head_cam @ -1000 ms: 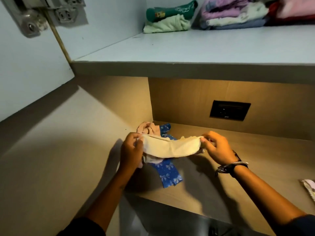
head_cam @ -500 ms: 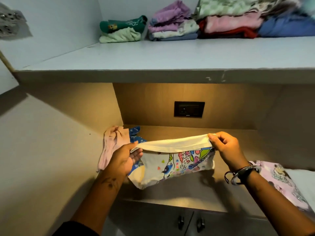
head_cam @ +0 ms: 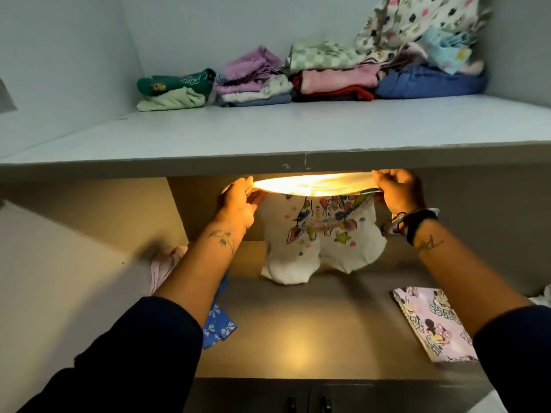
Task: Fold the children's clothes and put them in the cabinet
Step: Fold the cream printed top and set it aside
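I hold up a pair of white children's shorts (head_cam: 322, 242) with a colourful cartoon print, stretched by the waistband just under the front edge of the grey cabinet shelf (head_cam: 268, 162). My left hand (head_cam: 240, 201) pinches the waistband's left end. My right hand (head_cam: 398, 190) pinches its right end. The shorts hang free above the wooden counter (head_cam: 301, 338). Folded clothes lie in a row at the back of the shelf: a green stack (head_cam: 174, 89), a purple stack (head_cam: 253, 80) and a pink-and-red stack (head_cam: 337, 84).
On the counter lie a blue bow-print garment (head_cam: 219, 326) and a pink garment (head_cam: 162, 266) at left, and a lilac cartoon-print cloth (head_cam: 435, 323) at right. A loose heap of patterned cloth (head_cam: 423, 34) and blue fabric (head_cam: 426, 83) fills the shelf's back right corner.
Both hands have raised the shorts from low over the counter to the shelf's front edge, and the garment has unfurled to hang full length. The view has swung right.
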